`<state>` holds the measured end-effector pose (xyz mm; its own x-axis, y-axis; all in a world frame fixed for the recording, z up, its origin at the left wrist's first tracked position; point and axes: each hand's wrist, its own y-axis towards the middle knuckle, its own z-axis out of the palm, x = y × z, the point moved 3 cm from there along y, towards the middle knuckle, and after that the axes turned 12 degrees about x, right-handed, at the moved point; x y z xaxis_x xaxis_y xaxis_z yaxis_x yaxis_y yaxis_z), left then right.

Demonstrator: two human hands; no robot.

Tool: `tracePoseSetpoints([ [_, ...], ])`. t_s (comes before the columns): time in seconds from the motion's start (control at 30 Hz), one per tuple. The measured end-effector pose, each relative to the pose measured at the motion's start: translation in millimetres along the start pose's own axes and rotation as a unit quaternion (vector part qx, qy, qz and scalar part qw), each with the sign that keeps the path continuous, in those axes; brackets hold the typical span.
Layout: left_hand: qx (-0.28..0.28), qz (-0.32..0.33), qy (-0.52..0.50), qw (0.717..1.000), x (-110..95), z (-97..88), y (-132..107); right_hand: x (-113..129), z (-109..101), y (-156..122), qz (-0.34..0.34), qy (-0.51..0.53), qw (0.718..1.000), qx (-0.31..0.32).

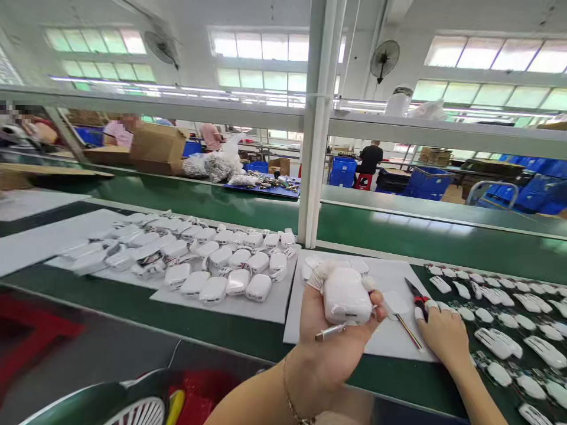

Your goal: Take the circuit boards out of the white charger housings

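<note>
My left hand [333,336] is raised over the grey mat [390,339], closed around a white plastic charger shell [346,300] with a metal plug [330,332] sticking out below it. Fingertips wear white cots. My right hand [443,330] rests on the mat's right edge, fingers curled onto red-handled cutters [416,293], with thin coloured wires [408,332] lying beside it.
Many white shells [212,262] cover a grey sheet to the left. Smaller white parts and circuit boards [505,330] lie on the green belt at right. A white upright post [315,147] stands ahead. Cardboard boxes, blue crates and other people are beyond.
</note>
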<state>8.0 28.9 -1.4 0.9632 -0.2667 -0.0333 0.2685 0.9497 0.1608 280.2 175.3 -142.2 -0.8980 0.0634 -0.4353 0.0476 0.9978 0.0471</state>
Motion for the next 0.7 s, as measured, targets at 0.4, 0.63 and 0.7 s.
tracePoseSetpoints([
  [0.4, 0.131, -0.035, 0.052, 0.989, 13.4, 12.4, -2.3, 0.7, 5.4, -2.8, -0.011, 0.094, 0.996, -0.005],
  [0.63, 0.157, -0.025, 0.096, 0.983, 16.2, 16.0, 0.2, -0.2, 0.2, -4.3, -0.026, 0.136, 0.99, -0.008],
  [0.7, 0.168, -0.025, 0.101, 0.98, 16.7, 16.6, 0.0, 0.0, 0.1, -4.2, -0.024, 0.145, 0.989, -0.012],
])
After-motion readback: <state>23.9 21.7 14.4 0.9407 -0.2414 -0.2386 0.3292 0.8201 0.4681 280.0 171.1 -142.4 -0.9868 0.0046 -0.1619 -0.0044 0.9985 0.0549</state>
